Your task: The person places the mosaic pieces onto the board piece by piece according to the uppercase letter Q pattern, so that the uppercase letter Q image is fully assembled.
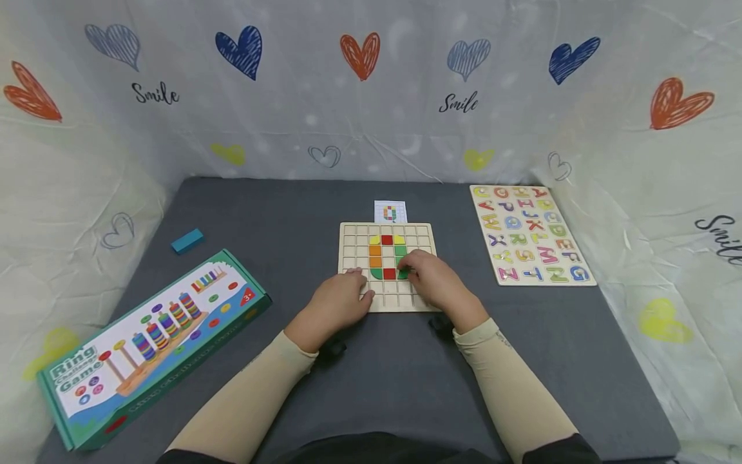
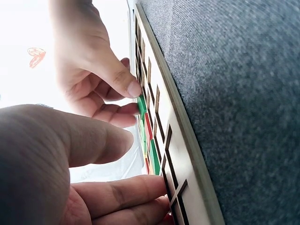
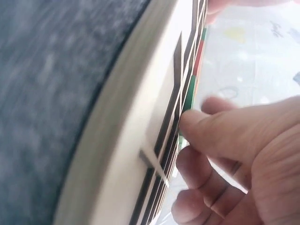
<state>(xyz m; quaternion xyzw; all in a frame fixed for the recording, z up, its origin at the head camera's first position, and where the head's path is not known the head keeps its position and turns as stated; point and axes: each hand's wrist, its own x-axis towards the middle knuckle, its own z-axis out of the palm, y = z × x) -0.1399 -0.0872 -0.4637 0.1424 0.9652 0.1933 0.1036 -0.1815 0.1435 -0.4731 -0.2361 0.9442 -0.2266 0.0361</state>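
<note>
A square wooden grid board (image 1: 385, 303) lies on the dark table with a ring of coloured pieces in its middle cells. Yellow and red pieces form the top row, orange the left side, green the right, and a red piece (image 1: 389, 274) sits between green ones at the bottom. With thumb and fingertip, my right hand (image 1: 437, 278) pinches the green corner piece (image 2: 142, 105) at the lower right of the ring. My left hand (image 1: 341, 300) rests its relaxed fingers on the board's left part, thumb apart, holding nothing.
Behind the board lies a small pattern card (image 1: 379, 207) with a similar coloured ring. An alphabet board (image 1: 489, 258) is at the right. At the left are a green Ring Game box (image 1: 156, 335) and a blue block (image 1: 187, 241). A printed curtain (image 1: 290, 116) surrounds the table.
</note>
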